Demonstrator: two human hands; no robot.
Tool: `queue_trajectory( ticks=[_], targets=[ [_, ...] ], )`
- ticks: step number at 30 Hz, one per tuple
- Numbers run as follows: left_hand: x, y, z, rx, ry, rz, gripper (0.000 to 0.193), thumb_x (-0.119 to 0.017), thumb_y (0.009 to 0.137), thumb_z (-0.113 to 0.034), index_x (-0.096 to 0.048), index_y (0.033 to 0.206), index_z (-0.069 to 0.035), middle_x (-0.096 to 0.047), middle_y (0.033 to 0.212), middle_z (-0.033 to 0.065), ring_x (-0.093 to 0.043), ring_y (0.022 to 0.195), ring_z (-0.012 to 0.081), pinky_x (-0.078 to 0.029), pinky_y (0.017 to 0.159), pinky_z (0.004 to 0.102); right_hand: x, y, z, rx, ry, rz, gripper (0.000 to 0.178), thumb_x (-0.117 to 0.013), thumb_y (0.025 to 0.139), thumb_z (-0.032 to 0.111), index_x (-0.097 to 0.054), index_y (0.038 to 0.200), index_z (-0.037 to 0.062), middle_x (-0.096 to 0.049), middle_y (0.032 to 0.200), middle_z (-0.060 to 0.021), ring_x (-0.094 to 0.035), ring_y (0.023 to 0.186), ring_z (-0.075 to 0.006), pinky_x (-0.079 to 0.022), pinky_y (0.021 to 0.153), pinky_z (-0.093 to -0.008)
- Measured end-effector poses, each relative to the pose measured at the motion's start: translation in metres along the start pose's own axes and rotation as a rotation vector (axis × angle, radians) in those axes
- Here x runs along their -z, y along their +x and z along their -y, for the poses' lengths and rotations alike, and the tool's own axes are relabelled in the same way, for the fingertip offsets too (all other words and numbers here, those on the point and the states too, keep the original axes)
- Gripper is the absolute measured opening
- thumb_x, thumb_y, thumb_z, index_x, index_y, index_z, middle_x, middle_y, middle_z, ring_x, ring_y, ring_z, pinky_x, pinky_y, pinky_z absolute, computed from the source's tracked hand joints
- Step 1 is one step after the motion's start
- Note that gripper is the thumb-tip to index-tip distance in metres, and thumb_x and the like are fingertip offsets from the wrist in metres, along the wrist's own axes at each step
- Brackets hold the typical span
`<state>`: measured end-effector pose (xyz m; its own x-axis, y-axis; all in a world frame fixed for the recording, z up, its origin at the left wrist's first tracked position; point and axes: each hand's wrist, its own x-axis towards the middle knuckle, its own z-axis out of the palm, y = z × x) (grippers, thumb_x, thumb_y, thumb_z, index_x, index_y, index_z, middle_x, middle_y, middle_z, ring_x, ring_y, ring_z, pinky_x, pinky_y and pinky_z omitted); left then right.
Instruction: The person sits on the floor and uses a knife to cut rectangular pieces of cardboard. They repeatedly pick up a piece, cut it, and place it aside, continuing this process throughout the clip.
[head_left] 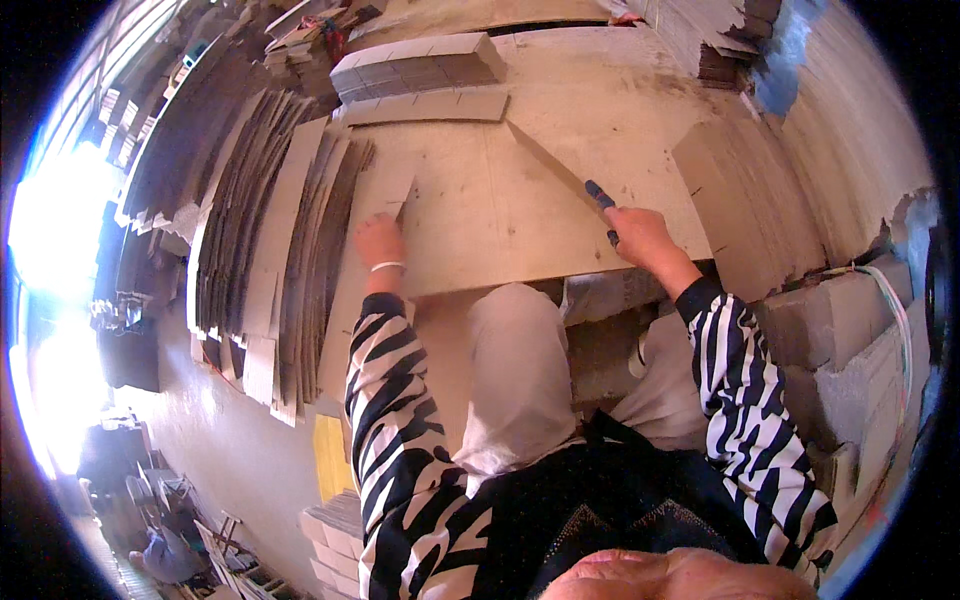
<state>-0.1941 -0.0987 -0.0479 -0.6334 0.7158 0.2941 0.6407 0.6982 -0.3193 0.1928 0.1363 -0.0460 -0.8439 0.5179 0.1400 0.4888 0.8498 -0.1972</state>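
My left hand (380,245), with a white band at the wrist, is closed at the lower end of a flat brown cardboard piece (383,190) at the table's left side. The piece has a short slit near its right edge. Dark covers sit on some fingertips of my right hand (640,236). That hand pinches a long narrow cardboard strip (552,162), seen nearly edge-on and slanting up to the left. Its far end comes close to a slotted cardboard strip (430,107) lying flat farther back. All this is over the pale wooden tabletop (470,215).
Behind the flat strip stands a block of stacked slotted strips (418,66). Many upright cardboard sheets (265,220) lean together at the left. More cardboard sheets (745,190) lie at the right, near a wall with cables (890,290). My knees are at the table's near edge.
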Motion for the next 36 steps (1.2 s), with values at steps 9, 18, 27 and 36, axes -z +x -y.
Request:
queue_trajectory(
  ticks=[9, 18, 27, 36],
  targets=[
    [-0.016, -0.01, 0.045, -0.156, -0.269, -0.043, 0.024, -0.062, 0.076, -0.015, -0.066, 0.098, -0.006, -0.064, 0.092, 0.0158, -0.059, 0.093, 0.0367, -0.049, 0.079, 0.0477, -0.01, 0.007, -0.001, -0.024, 0.024, -0.004, 0.018, -0.054, 0.078, 0.006, -0.059, 0.095, 0.0088, -0.065, 0.078, -0.0136, -0.065, 0.076, -0.0352, -0.049, 0.062, -0.0473],
    [0.049, 0.001, -0.09, -0.093, -0.525, 0.231, 0.029, -0.053, 0.08, -0.021, -0.069, 0.1, -0.008, -0.066, 0.098, 0.0186, -0.063, 0.092, 0.0379, -0.05, 0.081, 0.0475, 0.022, 0.01, 0.028, 0.167, 0.25, -0.368, 0.017, -0.049, 0.084, 0.009, -0.062, 0.095, 0.0094, -0.063, 0.081, -0.0121, -0.063, 0.078, -0.0338, -0.049, 0.063, -0.0469],
    [-0.003, -0.026, -0.18, -0.042, -1.244, 0.359, 0.022, -0.057, 0.085, -0.012, -0.072, 0.098, -0.001, -0.069, 0.075, 0.0057, -0.057, 0.064, 0.0124, -0.046, 0.061, 0.0288, -0.004, 0.015, 0.034, 0.093, 0.154, -0.144, 0.021, -0.052, 0.081, 0.009, -0.059, 0.101, 0.0111, -0.062, 0.08, -0.0102, -0.062, 0.072, -0.0332, -0.048, 0.057, -0.0453],
    [0.041, -0.02, -0.173, 0.168, -1.745, 0.55, 0.019, -0.06, 0.083, -0.018, -0.068, 0.088, -0.002, -0.057, 0.061, 0.0143, -0.05, 0.056, 0.0136, -0.042, 0.054, 0.0344, 0.0, 0.019, 0.034, 0.128, 0.031, -0.142, 0.017, -0.051, 0.085, 0.012, -0.061, 0.099, 0.0136, -0.063, 0.074, -0.0102, -0.065, 0.072, -0.0327, -0.049, 0.056, -0.0457]
  ],
)
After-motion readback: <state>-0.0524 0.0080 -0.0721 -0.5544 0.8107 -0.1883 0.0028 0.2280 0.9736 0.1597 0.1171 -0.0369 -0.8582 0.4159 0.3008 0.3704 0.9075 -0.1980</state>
